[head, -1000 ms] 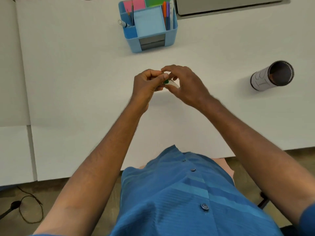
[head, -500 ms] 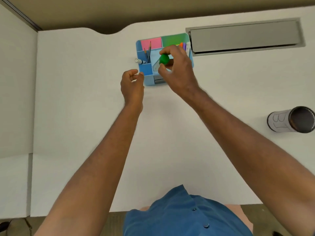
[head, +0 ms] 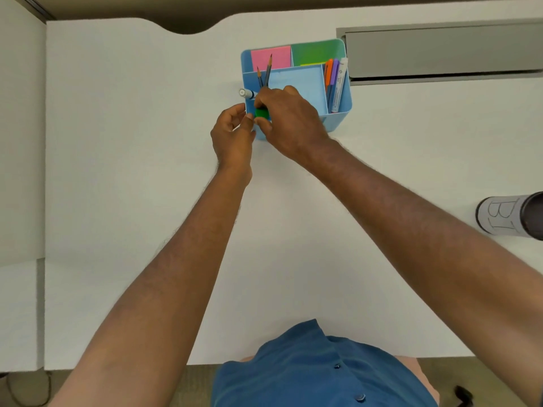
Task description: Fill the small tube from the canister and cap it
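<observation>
Right hand (head: 289, 124) pinches a green cap (head: 261, 113) w/ fingertips, right over the front-left corner of the blue desk organizer (head: 338, 113). Tube itself hidden under the fingers, probably below the cap. Left hand (head: 232, 133) sits just beside, fingers curled loose, can't tell if it grips anything. Canister (head: 511, 215) lies well apart at right.

Risks, imo: cap not seated, so contents spill; tube dropped into the organizer; pencils (head: 264, 73) get knocked.
</observation>
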A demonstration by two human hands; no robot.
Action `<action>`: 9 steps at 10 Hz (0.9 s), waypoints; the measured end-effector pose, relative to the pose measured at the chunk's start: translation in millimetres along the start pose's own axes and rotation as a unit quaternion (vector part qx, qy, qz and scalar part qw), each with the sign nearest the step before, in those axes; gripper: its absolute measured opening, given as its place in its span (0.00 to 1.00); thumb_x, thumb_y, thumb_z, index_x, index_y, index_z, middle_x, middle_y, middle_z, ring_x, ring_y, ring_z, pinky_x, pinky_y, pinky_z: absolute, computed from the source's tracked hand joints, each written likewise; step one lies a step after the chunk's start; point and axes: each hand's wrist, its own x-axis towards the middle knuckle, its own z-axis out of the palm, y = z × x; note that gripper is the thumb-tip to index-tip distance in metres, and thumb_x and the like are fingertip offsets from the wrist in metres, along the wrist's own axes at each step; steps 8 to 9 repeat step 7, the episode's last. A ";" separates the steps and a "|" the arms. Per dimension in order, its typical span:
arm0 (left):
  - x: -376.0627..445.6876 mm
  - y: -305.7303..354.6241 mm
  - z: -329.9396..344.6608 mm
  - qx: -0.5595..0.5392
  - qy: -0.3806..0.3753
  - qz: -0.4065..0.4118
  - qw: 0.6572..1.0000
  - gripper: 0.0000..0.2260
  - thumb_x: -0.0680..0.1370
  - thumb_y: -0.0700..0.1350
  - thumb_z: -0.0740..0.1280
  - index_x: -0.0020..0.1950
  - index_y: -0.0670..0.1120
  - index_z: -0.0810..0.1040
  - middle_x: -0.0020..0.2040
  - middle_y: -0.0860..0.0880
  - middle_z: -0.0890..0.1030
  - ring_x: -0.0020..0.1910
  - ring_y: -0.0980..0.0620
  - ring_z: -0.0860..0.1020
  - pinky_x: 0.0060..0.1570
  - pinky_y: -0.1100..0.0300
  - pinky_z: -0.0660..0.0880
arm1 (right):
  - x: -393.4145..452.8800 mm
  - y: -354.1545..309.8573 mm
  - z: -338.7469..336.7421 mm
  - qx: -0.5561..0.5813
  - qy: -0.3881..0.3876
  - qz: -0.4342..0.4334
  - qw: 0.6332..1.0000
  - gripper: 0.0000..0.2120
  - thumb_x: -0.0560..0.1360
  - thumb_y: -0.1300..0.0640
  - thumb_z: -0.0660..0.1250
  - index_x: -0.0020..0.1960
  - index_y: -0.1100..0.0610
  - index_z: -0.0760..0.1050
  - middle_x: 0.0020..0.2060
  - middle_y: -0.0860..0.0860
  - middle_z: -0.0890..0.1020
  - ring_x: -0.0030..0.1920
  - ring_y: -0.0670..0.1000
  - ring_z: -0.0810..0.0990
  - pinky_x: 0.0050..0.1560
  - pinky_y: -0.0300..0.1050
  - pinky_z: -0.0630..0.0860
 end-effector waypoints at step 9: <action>-8.2 4.3 1.8 0.082 0.033 0.060 0.994 0.15 0.82 0.47 0.70 0.68 0.46 0.78 0.65 0.48 0.82 0.61 0.52 0.79 0.65 0.52 0.80 | -25.5 1.7 0.0 -0.044 0.024 -0.007 0.999 0.20 0.80 0.59 0.66 0.72 0.56 0.71 0.70 0.55 0.73 0.66 0.57 0.73 0.58 0.50 0.77</action>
